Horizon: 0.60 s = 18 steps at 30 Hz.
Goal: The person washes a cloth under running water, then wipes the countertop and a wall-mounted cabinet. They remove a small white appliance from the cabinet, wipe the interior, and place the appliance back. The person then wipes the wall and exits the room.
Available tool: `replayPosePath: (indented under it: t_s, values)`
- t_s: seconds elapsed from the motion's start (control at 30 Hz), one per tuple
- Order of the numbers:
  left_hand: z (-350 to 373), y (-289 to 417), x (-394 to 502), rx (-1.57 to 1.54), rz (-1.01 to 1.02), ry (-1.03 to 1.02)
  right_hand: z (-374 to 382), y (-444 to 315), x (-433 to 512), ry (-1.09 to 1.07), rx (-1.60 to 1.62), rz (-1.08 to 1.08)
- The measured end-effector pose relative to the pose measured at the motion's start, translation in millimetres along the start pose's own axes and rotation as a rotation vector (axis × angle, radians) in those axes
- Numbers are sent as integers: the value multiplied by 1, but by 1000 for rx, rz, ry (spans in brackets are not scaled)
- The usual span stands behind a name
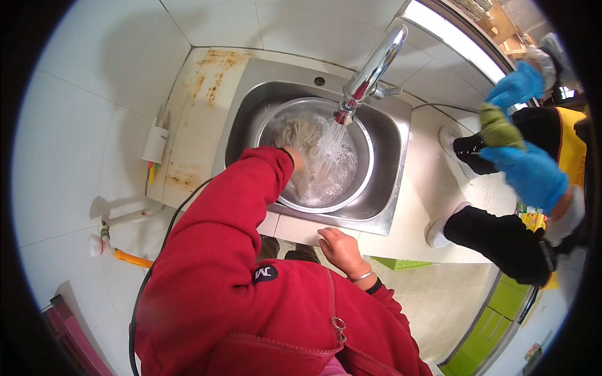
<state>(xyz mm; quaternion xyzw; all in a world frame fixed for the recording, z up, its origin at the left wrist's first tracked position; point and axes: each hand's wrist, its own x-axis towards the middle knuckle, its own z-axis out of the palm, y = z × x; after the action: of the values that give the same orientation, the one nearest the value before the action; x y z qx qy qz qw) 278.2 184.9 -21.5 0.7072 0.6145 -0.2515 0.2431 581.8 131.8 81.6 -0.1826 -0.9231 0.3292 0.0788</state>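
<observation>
A round metal basin (pixel 366 176) stands in the stainless steel sink (pixel 397 160). Foamy water (pixel 336 176) fills much of it, with pale, stringy material (pixel 298 134) in the water. My left hand (pixel 294 159) reaches into the basin beside this material; its fingers are hidden, so its grip cannot be told. A chrome faucet (pixel 374 66) runs water into the basin. My right hand (pixel 339 249), with a bracelet at the wrist, is at the counter's front edge, fingers loosely bent and holding nothing.
At the right, another person in blue gloves (pixel 531 174) holds a green cloth-like thing (pixel 501 127); their white shoes (pixel 456 145) are on the pale counter surface. A white holder (pixel 156 143) with utensils is on the left wall. A dark cable (pixel 162 249) passes beside my left sleeve.
</observation>
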Motion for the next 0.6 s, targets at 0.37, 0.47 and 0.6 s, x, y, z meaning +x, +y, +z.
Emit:
replayPosePath:
  t_s: [0.37, 0.47, 0.6]
  values:
    - [-129, -62, -127, -1065, 185, 286, -35, -3, 24, 146, 109, 172]
    - [-151, -49, -165, -1276, 161, 457, -51, 5, 68, 216, 710, 353]
    - [-147, -26, -179, -1480, 213, 706, -44, 9, 146, 314, 1377, 499]
